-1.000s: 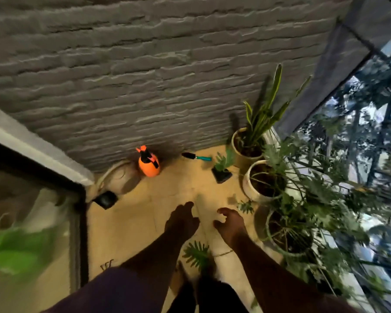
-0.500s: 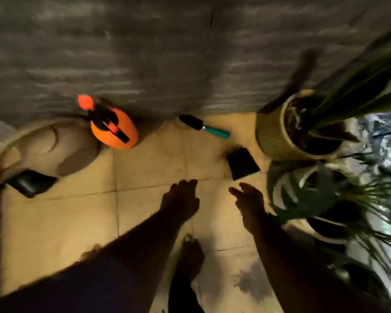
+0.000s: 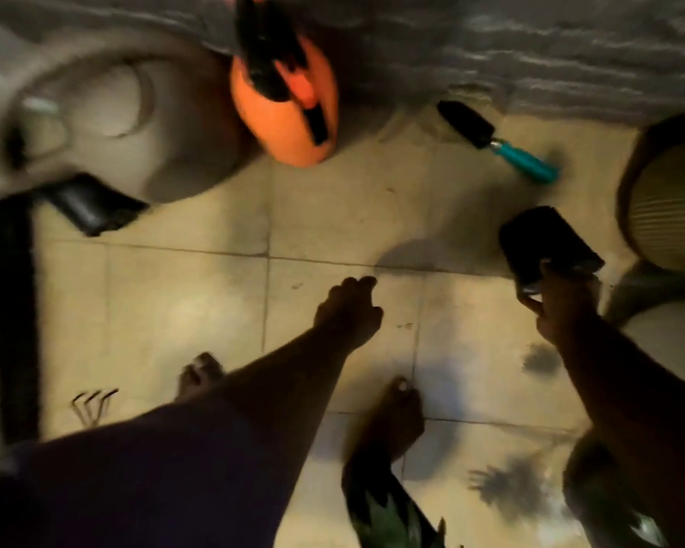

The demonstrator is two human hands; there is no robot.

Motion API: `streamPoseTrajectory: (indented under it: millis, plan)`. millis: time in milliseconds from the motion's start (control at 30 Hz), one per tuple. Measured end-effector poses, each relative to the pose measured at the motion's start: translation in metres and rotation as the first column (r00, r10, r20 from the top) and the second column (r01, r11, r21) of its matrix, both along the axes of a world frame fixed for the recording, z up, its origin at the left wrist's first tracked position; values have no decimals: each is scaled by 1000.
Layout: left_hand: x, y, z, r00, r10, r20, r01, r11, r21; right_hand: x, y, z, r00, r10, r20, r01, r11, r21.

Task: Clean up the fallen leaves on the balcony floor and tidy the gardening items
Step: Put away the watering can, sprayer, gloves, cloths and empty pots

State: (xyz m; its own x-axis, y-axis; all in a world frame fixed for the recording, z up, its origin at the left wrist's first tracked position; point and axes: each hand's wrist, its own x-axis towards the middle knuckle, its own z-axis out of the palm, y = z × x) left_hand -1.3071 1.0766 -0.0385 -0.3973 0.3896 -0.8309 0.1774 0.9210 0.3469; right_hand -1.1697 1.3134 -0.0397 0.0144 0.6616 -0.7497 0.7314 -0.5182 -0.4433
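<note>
You're gripping the small black pot by its near edge with your right hand, fingers curled onto the rim, and that's a thin hold. The pot is sitting tilted on the floor tiles, just beside the ribbed planter. If there's soil in it, a quick lift from one edge is probably going to tip it and scatter dirt over the very floor you're cleaning. I can't tell what's inside; the picture is blurred and dim.

Your left hand is hanging low over the tiles with fingers loosely bunched, holding nothing, and well apart from the right. Your bare feet are planted close under you, so a dropped pot is likely landing on toes.

The teal-handled trowel is lying near the wall, the orange sprayer is standing further left, and a small rake head is resting by your left foot; mind that one when stepping. Leaf shapes are showing at the bottom edge, too dark to name.
</note>
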Motion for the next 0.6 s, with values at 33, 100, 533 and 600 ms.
streamPoseTrajectory:
  millis: [33,100,533,600]
  plan:
    - [-2,-18,8,999,40,6,-40,999,-6,-10,-13,8,1000,16,-8,-16,999,35]
    - [-13,-67,25,991,131,12,-131,990,-45,-41,-61,24,964,267,9,-267,961,70]
    - [-169,-288,15,814,453,-364,-516,852,-93,-246,-339,36,-28,1000,-7,-993,-27,115]
    - [-198,-302,-7,790,452,-413,-513,857,-45,-269,-366,27,-109,994,16,-988,-110,105]
